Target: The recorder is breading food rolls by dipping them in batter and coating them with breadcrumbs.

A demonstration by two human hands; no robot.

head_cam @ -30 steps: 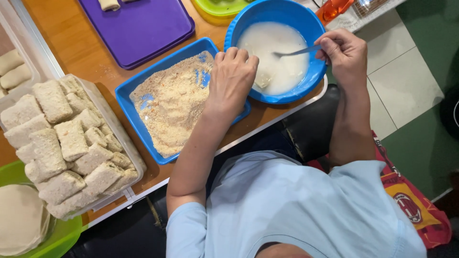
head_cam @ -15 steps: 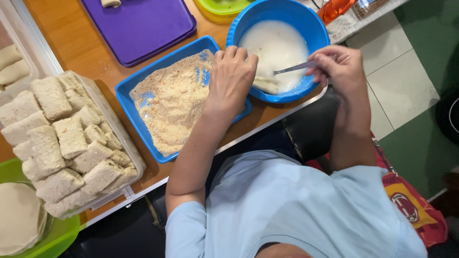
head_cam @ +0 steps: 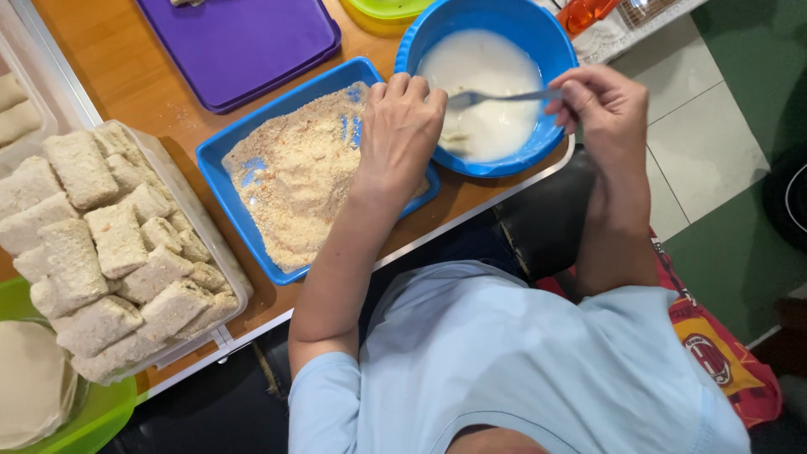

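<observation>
The right hand (head_cam: 601, 105) is closed around the handle of a metal fork (head_cam: 496, 97), pinching it between thumb and curled fingers. The fork runs level from that hand toward the left, its tines over the white batter in the round blue bowl (head_cam: 555, 50). A pale piece lies in the batter just under the tines, near the bowl's near-left wall.

The left hand (head_cam: 399, 130) rests palm down with its fingers loosely bent, knuckles up, at the right end of the blue rectangular tray (head_cam: 218, 168) of breadcrumbs. Its fingertips reach the spot where the tray's corner meets the bowl's rim; whether they hold anything beneath cannot be told. The fork's tines are just beside those fingertips.

Tray and bowl sit side by side, touching, on the wooden table (head_cam: 126, 84). Beyond the tray lies a purple cutting board (head_cam: 244, 42). To the left, well apart from both hands, a clear container (head_cam: 202, 227) is piled with breaded rectangular rolls (head_cam: 118, 240). A green plate (head_cam: 101, 416) sits at the near-left corner.
</observation>
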